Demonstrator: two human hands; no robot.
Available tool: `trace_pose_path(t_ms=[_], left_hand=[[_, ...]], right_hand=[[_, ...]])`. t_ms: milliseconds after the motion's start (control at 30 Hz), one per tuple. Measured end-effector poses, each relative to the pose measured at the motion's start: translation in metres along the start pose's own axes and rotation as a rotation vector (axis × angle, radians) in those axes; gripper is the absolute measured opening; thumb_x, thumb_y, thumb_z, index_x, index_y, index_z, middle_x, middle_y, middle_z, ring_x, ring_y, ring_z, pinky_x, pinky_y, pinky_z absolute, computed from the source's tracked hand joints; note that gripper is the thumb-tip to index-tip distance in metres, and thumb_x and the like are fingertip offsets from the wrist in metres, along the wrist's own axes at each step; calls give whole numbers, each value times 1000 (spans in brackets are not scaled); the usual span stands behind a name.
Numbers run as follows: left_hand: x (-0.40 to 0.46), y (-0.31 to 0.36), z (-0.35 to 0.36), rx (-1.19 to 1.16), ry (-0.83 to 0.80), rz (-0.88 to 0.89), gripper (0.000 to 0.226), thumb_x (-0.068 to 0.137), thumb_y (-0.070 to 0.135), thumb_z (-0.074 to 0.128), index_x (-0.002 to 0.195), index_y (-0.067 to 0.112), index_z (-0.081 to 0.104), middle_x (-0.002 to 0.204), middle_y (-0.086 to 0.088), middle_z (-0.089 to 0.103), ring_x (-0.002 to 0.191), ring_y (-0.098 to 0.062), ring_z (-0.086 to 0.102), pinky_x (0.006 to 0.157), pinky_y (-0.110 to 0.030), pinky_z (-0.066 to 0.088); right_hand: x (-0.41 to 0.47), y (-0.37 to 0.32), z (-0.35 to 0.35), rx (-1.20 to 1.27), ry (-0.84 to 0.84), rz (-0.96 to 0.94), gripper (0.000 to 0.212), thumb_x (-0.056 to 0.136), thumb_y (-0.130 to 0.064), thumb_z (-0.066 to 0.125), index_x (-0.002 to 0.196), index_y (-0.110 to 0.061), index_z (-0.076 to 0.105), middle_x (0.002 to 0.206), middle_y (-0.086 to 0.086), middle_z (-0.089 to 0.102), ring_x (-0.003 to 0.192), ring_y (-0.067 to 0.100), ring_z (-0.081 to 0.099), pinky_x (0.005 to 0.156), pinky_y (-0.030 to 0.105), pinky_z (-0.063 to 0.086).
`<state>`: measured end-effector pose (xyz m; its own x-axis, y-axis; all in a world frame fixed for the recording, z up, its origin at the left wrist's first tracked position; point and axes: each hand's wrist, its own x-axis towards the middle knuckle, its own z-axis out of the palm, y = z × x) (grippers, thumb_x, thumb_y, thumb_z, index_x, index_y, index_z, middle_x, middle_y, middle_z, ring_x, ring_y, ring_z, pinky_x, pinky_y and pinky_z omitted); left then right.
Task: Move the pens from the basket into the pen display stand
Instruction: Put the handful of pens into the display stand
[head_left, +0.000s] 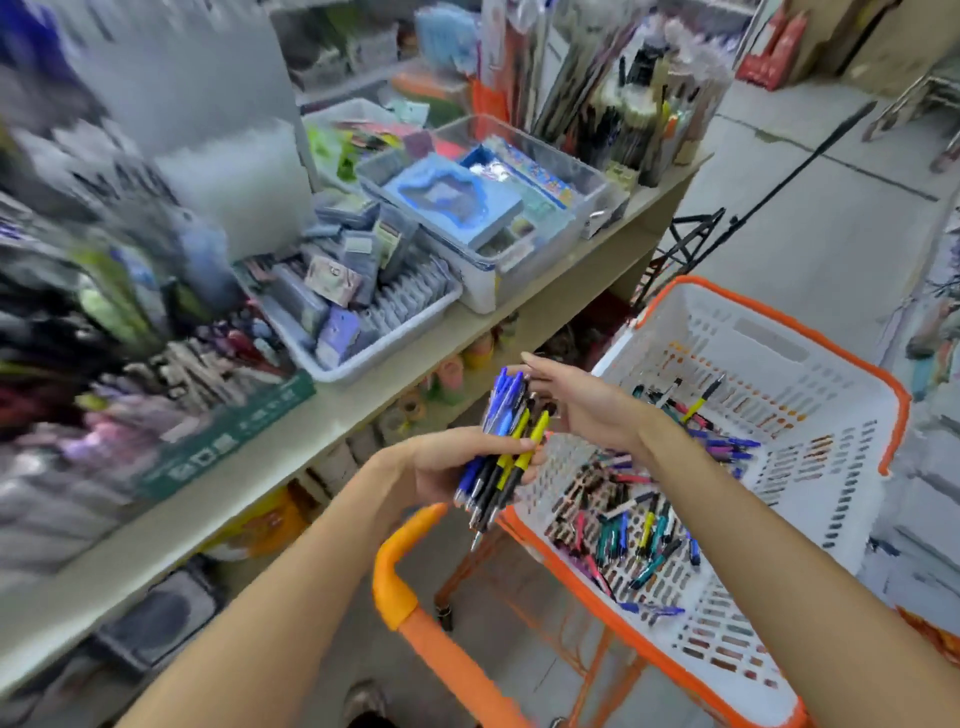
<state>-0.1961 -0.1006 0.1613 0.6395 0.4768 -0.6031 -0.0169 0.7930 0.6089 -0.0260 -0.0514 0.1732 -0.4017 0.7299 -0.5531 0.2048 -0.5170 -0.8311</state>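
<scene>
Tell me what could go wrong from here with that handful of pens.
1. The left hand grips a thick bundle of pens with tips pointing down over the gap beside the basket; a loose one could slip to the floor.
2. The right hand only touches the bundle's top with its fingers, so it adds little support.
3. The shelf is crowded and the view there is blurred, so the stand's slots may be hard to find.
</scene>
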Motion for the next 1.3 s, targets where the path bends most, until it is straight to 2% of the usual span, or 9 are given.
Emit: trace_pose_path(t_ms=[167, 333, 533, 700, 933, 1100, 1167, 1233, 1300], left_hand=[[-80, 14, -40, -144, 285, 198, 11, 96, 16, 52, 94, 10, 62, 70, 1, 72, 61, -7, 68, 56, -22, 57], [-163, 17, -87, -185, 523, 418, 8, 94, 12, 55, 98, 9, 62, 75, -1, 74, 65, -9, 71, 62, -26, 58], [-253, 25, -130, -197, 728, 565, 24, 92, 12, 60, 115, 4, 61, 87, -9, 74, 68, -11, 71, 60, -26, 59], [-312, 33, -154, -191, 757, 665, 25, 93, 9, 58, 116, 2, 60, 81, -5, 74, 64, -11, 71, 57, -26, 59], [-368, 32, -179, -221, 823, 727, 32, 93, 21, 60, 118, 1, 63, 98, -7, 71, 67, -12, 71, 52, -24, 56], [-389, 34, -197, -258, 855, 800, 17, 94, 20, 59, 106, 9, 64, 100, 1, 72, 90, -15, 71, 74, -32, 60], [-394, 37, -198, -250, 858, 808, 10, 94, 19, 59, 97, 12, 65, 100, 1, 73, 91, -15, 71, 75, -32, 59], [-397, 39, -200, -248, 858, 820, 8, 92, 18, 61, 99, 13, 64, 102, -1, 73, 92, -16, 71, 74, -31, 59], [-397, 43, -200, -246, 859, 835, 10, 92, 17, 61, 102, 14, 63, 105, -3, 73, 92, -16, 71, 74, -31, 59]], right_hand=[[26, -49, 84, -26, -117, -62, 34, 92, -47, 50, 105, -20, 66, 92, 4, 66, 79, 18, 59, 70, 26, 50], [46, -95, 180, -204, -120, -92, 46, 90, -45, 59, 122, -14, 62, 119, 10, 66, 102, 23, 66, 95, 36, 51], [57, -140, 279, -376, -102, -194, 17, 90, -30, 64, 93, -15, 70, 103, 3, 72, 91, 13, 68, 93, 31, 53], [65, -166, 342, -390, -126, -320, 28, 85, -35, 69, 106, -16, 70, 101, 1, 72, 92, 10, 68, 96, 34, 51], [72, -194, 399, -192, -57, -411, 21, 86, -32, 68, 93, -12, 71, 82, 1, 61, 68, 11, 52, 62, 19, 42], [83, -234, 424, 171, 247, -677, 19, 96, -19, 54, 78, -15, 60, 72, 0, 64, 62, 8, 60, 65, 21, 55], [89, -250, 430, 93, 470, -834, 17, 96, -22, 55, 83, -13, 60, 76, -3, 64, 65, 5, 62, 74, 23, 56], [91, -261, 437, -47, 602, -958, 17, 96, -22, 54, 93, -8, 61, 76, -8, 60, 62, -6, 54, 65, 5, 43], [96, -267, 442, -202, 625, -1027, 21, 96, -22, 54, 100, -4, 62, 82, -3, 63, 68, 0, 55, 60, 4, 33]])
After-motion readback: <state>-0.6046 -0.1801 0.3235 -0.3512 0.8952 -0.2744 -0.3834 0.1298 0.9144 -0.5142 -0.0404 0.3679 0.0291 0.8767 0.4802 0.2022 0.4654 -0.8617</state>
